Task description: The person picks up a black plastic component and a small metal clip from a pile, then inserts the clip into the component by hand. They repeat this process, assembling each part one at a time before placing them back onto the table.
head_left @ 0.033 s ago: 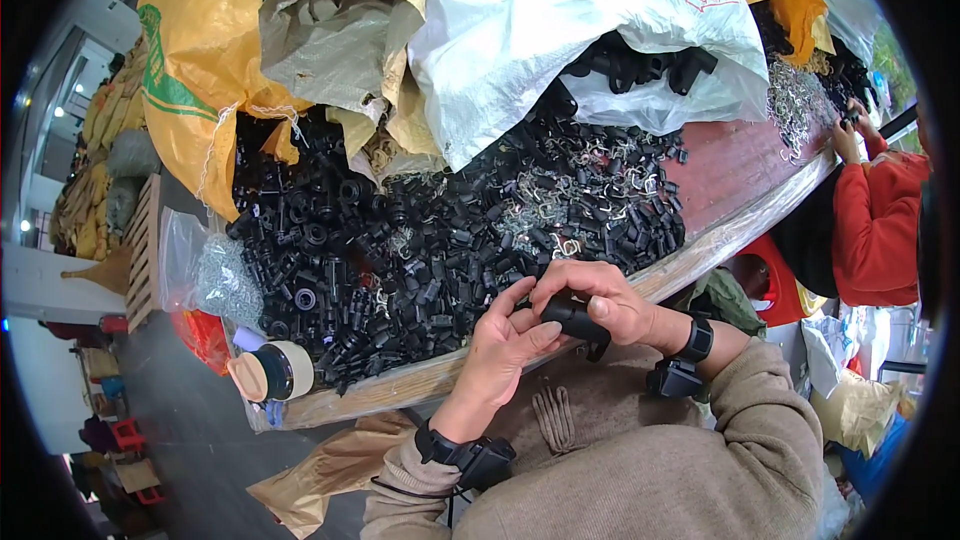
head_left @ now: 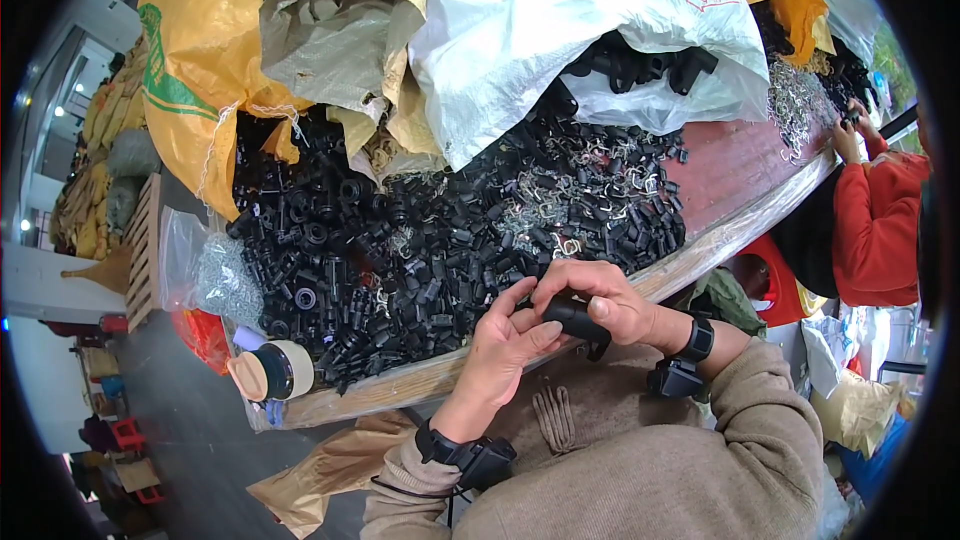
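Note:
A black plastic part (head_left: 577, 317) with a curved, hook-like lower end is held between both hands, just in front of the table's near edge. My left hand (head_left: 500, 348) is closed at its left end, thumb and fingertips against it. From the right, my right hand (head_left: 610, 302) grips the same part, its index finger arched over the top and its thumb on the near side. Beyond my hands spreads a pile of small black plastic parts (head_left: 430, 280), mixed with bent metal pieces (head_left: 560, 205). Whatever small piece may sit between the fingertips is hidden.
A white sack (head_left: 590, 0) spilling larger black parts and a yellow sack (head_left: 190, 50) stand behind the pile. A lidded cup (head_left: 275, 372) and a clear bag of metal pieces (head_left: 225, 275) are at left. Another person in a red sleeve (head_left: 880, 220) works at right.

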A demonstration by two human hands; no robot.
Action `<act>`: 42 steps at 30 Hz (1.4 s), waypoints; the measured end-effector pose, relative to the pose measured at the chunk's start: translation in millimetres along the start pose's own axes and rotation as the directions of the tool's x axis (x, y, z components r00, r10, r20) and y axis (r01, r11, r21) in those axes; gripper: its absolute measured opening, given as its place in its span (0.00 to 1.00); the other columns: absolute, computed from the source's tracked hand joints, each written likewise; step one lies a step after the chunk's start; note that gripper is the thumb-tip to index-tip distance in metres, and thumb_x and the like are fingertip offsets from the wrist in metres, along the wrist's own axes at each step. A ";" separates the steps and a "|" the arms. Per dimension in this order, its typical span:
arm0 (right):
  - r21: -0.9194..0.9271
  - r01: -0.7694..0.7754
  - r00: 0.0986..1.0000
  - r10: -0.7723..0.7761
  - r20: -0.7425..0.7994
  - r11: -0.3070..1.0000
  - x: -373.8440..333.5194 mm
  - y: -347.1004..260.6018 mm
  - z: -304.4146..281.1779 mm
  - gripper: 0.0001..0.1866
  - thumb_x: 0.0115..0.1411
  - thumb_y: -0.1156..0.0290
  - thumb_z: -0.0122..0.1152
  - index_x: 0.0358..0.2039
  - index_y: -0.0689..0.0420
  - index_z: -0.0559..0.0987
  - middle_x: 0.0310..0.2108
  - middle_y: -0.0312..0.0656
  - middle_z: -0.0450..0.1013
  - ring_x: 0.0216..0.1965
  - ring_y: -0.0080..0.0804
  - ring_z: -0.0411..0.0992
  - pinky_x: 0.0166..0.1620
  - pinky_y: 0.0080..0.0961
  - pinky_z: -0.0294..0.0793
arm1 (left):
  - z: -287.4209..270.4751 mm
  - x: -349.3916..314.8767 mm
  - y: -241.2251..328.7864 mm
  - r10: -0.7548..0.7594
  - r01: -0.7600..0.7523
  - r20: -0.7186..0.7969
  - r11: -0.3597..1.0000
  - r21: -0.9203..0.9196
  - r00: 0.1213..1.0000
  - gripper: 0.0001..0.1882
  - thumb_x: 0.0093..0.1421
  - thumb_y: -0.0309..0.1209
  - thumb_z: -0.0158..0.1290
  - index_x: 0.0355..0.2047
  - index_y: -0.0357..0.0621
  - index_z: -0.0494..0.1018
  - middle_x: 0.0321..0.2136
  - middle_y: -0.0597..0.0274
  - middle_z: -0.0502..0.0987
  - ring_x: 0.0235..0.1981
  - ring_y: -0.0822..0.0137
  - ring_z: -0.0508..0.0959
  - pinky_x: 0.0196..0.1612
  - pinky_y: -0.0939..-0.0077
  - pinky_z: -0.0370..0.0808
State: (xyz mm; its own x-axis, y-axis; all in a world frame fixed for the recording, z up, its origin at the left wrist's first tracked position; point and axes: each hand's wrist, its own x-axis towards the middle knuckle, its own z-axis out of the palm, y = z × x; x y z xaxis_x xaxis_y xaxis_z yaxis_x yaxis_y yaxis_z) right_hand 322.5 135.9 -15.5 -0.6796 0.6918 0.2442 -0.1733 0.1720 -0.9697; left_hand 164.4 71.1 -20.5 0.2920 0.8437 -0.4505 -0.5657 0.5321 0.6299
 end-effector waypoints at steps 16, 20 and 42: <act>-0.014 -0.463 0.886 0.463 0.039 0.886 -127.3 -52.0 -74.9 0.33 0.43 0.41 0.50 0.27 0.65 0.74 0.22 0.42 0.70 0.26 0.33 0.69 0.32 0.25 0.66 | -54.6 -38.2 63.7 0.677 -0.152 -0.130 0.341 0.927 0.724 0.25 0.45 0.32 0.57 0.43 0.36 0.64 0.30 0.56 0.73 0.27 0.69 0.74 0.29 0.79 0.70; -0.474 -0.676 0.697 0.699 -0.161 0.564 -203.7 -33.2 -105.8 0.29 0.41 0.46 0.56 0.29 0.63 0.74 0.25 0.44 0.70 0.28 0.33 0.70 0.34 0.25 0.67 | -70.2 -21.6 91.2 0.842 0.205 0.014 -0.147 0.968 0.540 0.22 0.44 0.35 0.56 0.39 0.38 0.67 0.26 0.53 0.72 0.25 0.61 0.74 0.27 0.71 0.71; -0.900 -0.090 0.995 0.068 -0.067 0.427 -26.5 10.1 -95.9 0.05 0.45 0.73 0.52 0.21 0.59 0.66 0.21 0.42 0.62 0.21 0.41 0.66 0.21 0.32 0.65 | -47.3 -12.1 59.5 0.460 -0.408 -0.207 0.879 0.247 0.864 0.15 0.54 0.28 0.47 0.41 0.35 0.63 0.31 0.58 0.71 0.21 0.69 0.70 0.21 0.83 0.67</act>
State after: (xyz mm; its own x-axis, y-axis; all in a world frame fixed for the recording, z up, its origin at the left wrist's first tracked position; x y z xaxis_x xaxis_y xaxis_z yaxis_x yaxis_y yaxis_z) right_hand 407.2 186.6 -32.1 -0.6404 0.7473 0.1771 0.6281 0.6423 -0.4392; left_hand 90.8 89.2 -7.4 -0.1673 0.9586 -0.2304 -0.4256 0.1406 0.8939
